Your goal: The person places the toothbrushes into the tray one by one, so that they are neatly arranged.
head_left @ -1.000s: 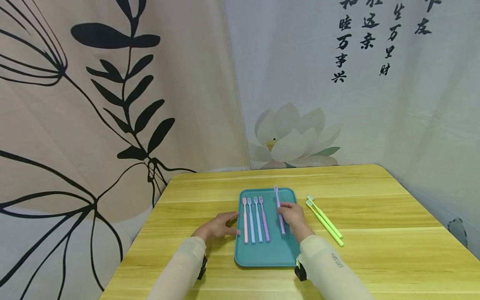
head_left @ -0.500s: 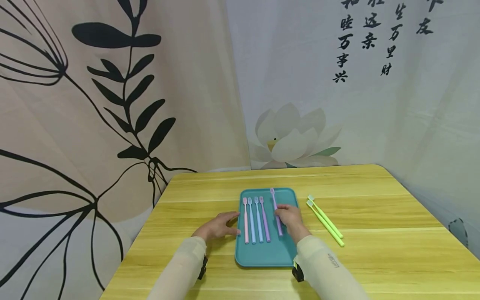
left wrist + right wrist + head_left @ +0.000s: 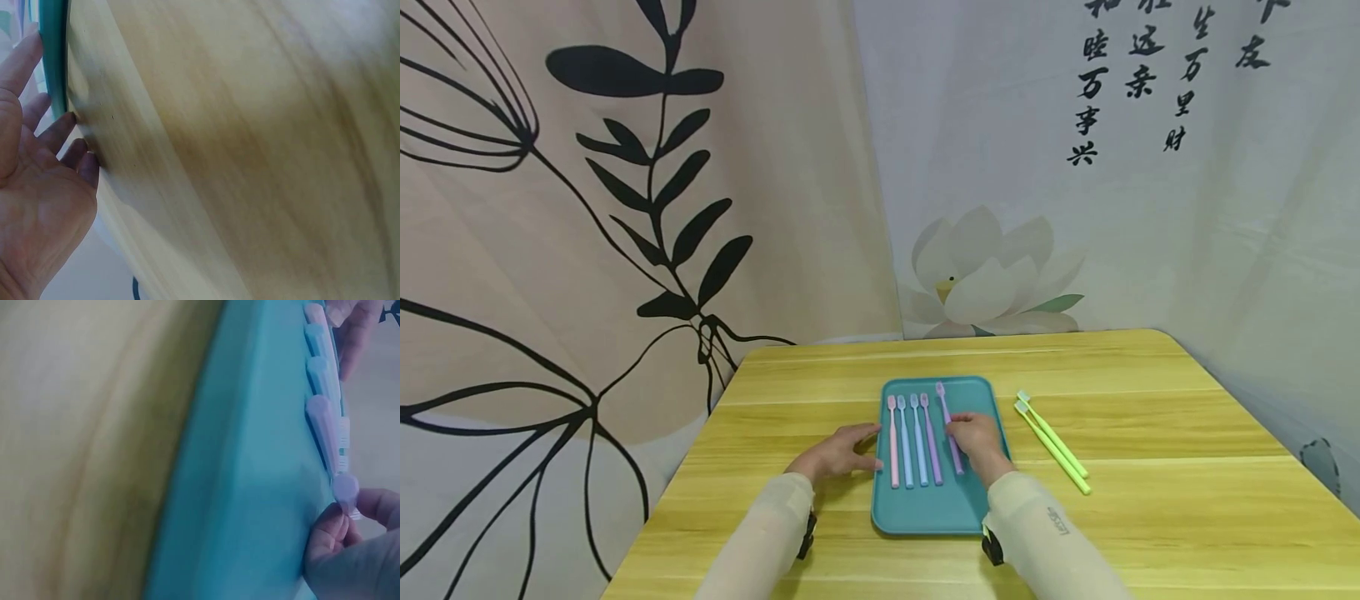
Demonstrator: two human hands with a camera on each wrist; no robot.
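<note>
A teal tray [image 3: 925,512] lies on the table with a row of toothbrushes in its left half: a pink toothbrush [image 3: 892,442], two blue toothbrushes [image 3: 906,442] and a purple toothbrush [image 3: 932,439]. Just right of that row, my right hand [image 3: 979,440] pinches a second purple toothbrush [image 3: 956,454] over the tray, its head pointing to the far edge. In the right wrist view its handle end [image 3: 345,487] sits between thumb and fingers. At the tray's left rim my left hand [image 3: 838,454] rests with spread, relaxed fingers; the left wrist view shows its fingertips [image 3: 67,119] at the teal rim.
Two green toothbrushes [image 3: 1052,446] lie slanted on the wooden table [image 3: 1187,500], right of the tray. Behind the table hangs a printed cloth [image 3: 805,208] with plants and writing.
My right hand has moved left and slightly nearer with the purple toothbrush, bringing it closer to the row. The left hand has stayed at the tray's rim.
</note>
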